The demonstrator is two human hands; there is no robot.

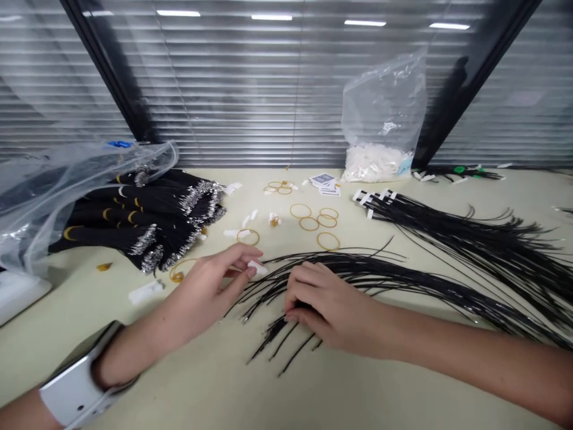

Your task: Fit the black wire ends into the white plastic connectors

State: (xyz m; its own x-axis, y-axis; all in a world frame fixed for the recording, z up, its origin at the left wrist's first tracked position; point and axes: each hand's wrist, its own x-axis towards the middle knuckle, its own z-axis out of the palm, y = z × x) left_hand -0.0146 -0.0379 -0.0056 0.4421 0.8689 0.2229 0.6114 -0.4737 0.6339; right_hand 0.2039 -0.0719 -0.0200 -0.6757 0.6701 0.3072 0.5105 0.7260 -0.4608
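My left hand (228, 275) pinches a small white connector (258, 268) between thumb and fingers, just left of a loose spread of black wires (394, 272). My right hand (313, 298) is closed over the left part of these wires, with its fingertips round some of them. Several wire ends (268, 340) stick out below and to the left of it. The wires run off toward the lower right, behind my right forearm.
Black cable bundles (111, 221) in a plastic bag lie at left. Yellow rubber bands (328, 241) and white pieces (145, 292) are scattered about. A bag of white parts (376, 162) stands at the back; another wire bundle (439, 224), with white connectors, lies at right.
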